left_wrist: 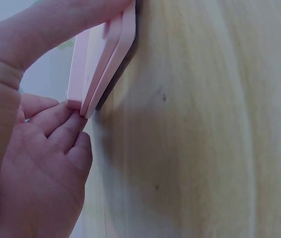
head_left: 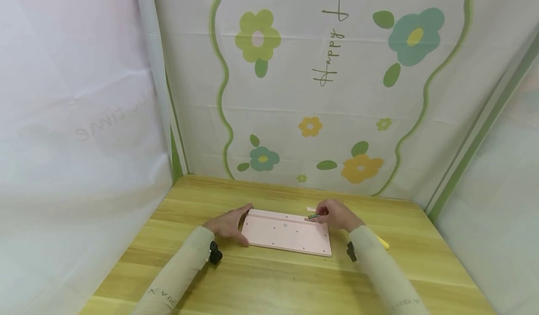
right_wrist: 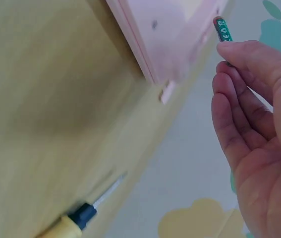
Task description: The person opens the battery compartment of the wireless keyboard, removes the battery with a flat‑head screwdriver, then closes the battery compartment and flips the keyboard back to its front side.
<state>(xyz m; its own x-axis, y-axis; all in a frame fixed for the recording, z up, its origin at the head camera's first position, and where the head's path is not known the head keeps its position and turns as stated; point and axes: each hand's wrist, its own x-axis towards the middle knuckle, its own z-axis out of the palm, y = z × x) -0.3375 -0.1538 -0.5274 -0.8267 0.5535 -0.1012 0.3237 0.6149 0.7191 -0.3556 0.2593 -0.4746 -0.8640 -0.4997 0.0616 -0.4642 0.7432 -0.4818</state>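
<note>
A pink keyboard lies with its screw-dotted underside up on the wooden table. My left hand grips its left end, thumb on the near edge and fingers at the far edge; the left wrist view shows the fingertips against the keyboard's side. Between thumb and fingertips, my right hand pinches a small green battery over the open battery slot near the far right corner. Much of the slot is hidden by that hand. Behind it lies a small pink battery cover.
A screwdriver with a yellow handle lies to the right of the keyboard, partly behind my right forearm; its metal shaft shows in the right wrist view. A flowered curtain hangs along the table's far edge, with white sheets at both sides.
</note>
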